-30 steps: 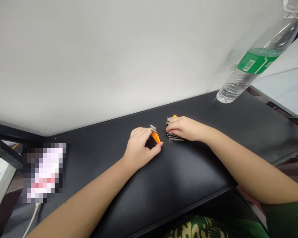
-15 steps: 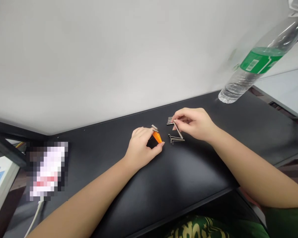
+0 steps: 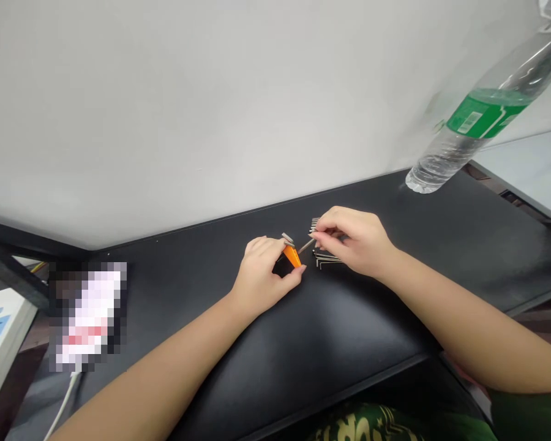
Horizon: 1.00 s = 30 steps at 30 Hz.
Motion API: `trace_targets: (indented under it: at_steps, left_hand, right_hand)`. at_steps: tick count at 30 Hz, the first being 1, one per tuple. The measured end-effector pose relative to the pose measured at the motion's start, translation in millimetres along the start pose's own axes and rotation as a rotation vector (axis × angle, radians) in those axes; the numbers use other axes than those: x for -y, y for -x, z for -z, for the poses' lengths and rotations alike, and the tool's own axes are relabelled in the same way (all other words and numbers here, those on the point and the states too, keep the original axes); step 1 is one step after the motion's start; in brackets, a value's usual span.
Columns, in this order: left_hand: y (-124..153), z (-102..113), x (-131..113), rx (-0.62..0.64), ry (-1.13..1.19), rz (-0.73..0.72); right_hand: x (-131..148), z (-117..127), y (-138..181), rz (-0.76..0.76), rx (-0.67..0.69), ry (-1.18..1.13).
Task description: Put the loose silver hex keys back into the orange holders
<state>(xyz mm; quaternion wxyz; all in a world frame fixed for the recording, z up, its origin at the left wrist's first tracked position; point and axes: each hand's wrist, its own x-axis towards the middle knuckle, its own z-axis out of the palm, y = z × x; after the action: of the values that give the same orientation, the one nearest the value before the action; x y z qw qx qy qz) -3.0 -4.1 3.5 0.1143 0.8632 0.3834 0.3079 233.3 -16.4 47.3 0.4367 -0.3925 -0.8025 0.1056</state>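
Observation:
My left hand point(image 3: 262, 272) grips an orange hex key holder point(image 3: 292, 255) between thumb and fingers. Short metal ends of hex keys stick out at the holder's upper edge. Pinched in my right hand point(image 3: 349, 239) is a metal hex key point(image 3: 307, 245), its free end close to the holder's right side; whether it touches a hole I cannot tell. Below my right fingers lie several loose L-shaped hex keys point(image 3: 327, 258) on the black table. Behind those fingers a row of small metal bits point(image 3: 314, 223) is partly hidden.
A water bottle with a green label point(image 3: 484, 114) stands at the back right by the wall. On the left are a blurred-out device point(image 3: 92, 312) with a white cable point(image 3: 64, 404) and a white power strip point(image 3: 0, 331). The black tabletop point(image 3: 303, 349) has its edge near my body.
My right hand has turned the hex key, so its end now points left toward the orange holder. My left hand has stayed nearly still with the holder.

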Motion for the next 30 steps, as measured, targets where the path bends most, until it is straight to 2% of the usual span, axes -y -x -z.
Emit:
trace_targets:
  at_steps: [9, 16, 20, 26, 30]
  left_hand:
    - [-0.9, 2.0, -1.5, 0.010, 0.005, -0.015]
    - [-1.0, 2.8, -3.6, 0.017, 0.022, -0.012]
    - [-1.1, 3.0, -3.7, 0.017, 0.023, 0.008]
    - [-1.2, 2.9, -3.7, 0.015, 0.042, 0.005]
    - [0.0, 2.2, -1.6, 0.009, 0.044, 0.014]
  right_hand:
    - [1.9, -13.4, 2.8, 0.099, -0.060, 0.086]
    - [3.1, -17.8, 3.0, 0.138, -0.158, 0.111]
    - [3.7, -19.4, 4.1, 0.125, -0.129, 0.050]
    - [3.5, -19.8, 5.3, 0.198, -0.082, -0.012]
    - [1.0, -18.9, 3.5, 0.176, -0.059, -0.101]
